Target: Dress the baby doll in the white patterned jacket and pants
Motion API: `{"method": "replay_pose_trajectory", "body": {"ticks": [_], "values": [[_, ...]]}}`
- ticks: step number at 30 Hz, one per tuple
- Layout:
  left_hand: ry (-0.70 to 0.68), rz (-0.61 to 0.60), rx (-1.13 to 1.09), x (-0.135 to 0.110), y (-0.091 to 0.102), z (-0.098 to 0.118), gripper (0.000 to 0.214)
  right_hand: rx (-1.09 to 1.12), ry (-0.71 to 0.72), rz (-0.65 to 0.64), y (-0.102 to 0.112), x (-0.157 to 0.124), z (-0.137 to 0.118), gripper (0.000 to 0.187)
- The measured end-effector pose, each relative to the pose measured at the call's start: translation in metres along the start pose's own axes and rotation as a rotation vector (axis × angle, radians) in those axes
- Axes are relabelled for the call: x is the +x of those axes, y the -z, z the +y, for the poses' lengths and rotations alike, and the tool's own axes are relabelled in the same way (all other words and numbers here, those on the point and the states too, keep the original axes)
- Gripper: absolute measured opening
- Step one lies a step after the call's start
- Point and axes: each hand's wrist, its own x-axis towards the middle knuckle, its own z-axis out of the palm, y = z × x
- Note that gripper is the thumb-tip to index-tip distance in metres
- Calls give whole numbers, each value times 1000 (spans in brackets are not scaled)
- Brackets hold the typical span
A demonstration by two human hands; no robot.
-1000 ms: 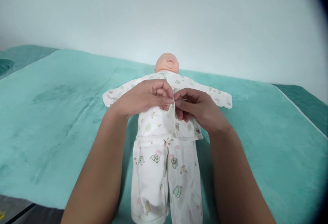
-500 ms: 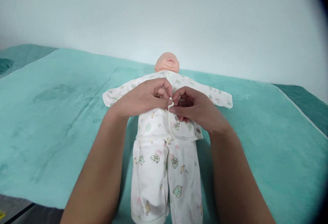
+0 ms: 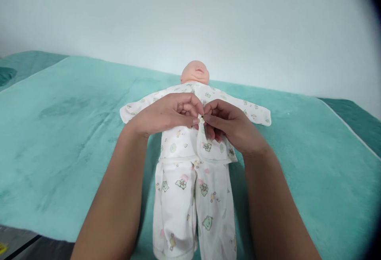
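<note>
A baby doll (image 3: pixel 195 72) lies on its back, head away from me, in a white printed baby shirt (image 3: pixel 178 143) and matching pants (image 3: pixel 175 208). My left hand (image 3: pixel 175 111) pinches the left side of the shirt's front opening at mid-chest between thumb and forefinger. Opposite it, my right hand (image 3: pixel 224 121) pinches the right front edge of the shirt, its fingertips nearly touching those of the left. A small pale fastening shows between the fingertips; its exact kind is partly hidden. Below the hands the right front panel is lifted a little.
A teal blanket (image 3: pixel 74 141) spreads under the doll, over a darker green cloth (image 3: pixel 354 113) showing at the right and far left. A pale wall (image 3: pixel 190 18) rises behind. Grey floor (image 3: pixel 35 248) shows at the lower left, past the blanket's edge.
My right fingers have shifted slightly up and right, drawing the shirt's front edge up. The small pale fastening between the fingertips shows more. The left hand has barely moved.
</note>
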Motion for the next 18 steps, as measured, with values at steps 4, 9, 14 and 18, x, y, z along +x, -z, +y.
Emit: {"method": "replay_pose_trajectory", "body": {"ticks": [4, 9, 14, 18], "values": [[20, -34, 34, -1, 1, -1, 17, -9, -5, 26, 0, 0, 1, 20], [4, -24, 2, -1, 2, -3, 20, -28, 10, 24, -1, 0, 1, 20], [-6, -24, -14, -1, 3, -4, 22, -37, 1, 25, -1, 0, 0, 21], [-2, -20, 33, -2, 2, -3, 22, -30, 4, 12, -2, 0, 1, 19]]}}
